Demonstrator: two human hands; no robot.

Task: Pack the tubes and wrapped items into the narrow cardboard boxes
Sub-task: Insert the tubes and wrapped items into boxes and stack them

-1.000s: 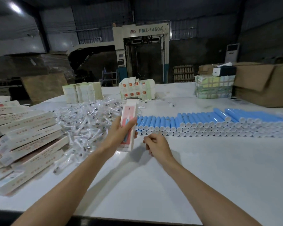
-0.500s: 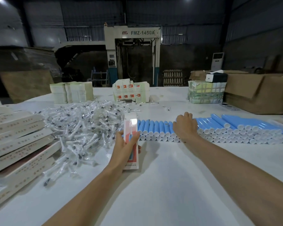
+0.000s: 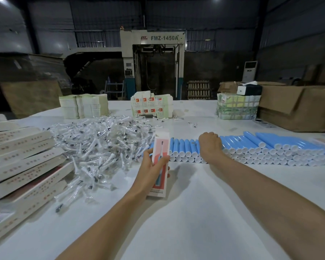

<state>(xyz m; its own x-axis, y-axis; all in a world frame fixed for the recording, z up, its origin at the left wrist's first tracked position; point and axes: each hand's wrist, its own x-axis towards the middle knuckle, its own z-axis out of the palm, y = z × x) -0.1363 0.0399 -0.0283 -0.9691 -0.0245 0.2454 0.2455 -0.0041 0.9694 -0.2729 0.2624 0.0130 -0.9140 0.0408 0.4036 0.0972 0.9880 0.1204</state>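
My left hand [image 3: 151, 167] grips a narrow white and red cardboard box [image 3: 160, 152], held upright with its top flap open. My right hand [image 3: 210, 145] reaches over the row of blue tubes with white caps [image 3: 255, 147]; its fingers curl down onto the tubes and are hidden behind its back. A heap of clear-wrapped small items [image 3: 101, 145] lies left of the box on the white table [image 3: 195, 212].
Closed narrow boxes [image 3: 23, 166] are stacked at the left edge. Flat box blanks [image 3: 152, 106] and paper stacks [image 3: 83, 106] stand at the back. A wrapped bundle [image 3: 236, 106] and a large brown carton [image 3: 298, 107] sit at back right.
My right hand went from near the box out to the tube row and has curled its fingers down there. My left hand has kept hold of the box, lowering it slightly.
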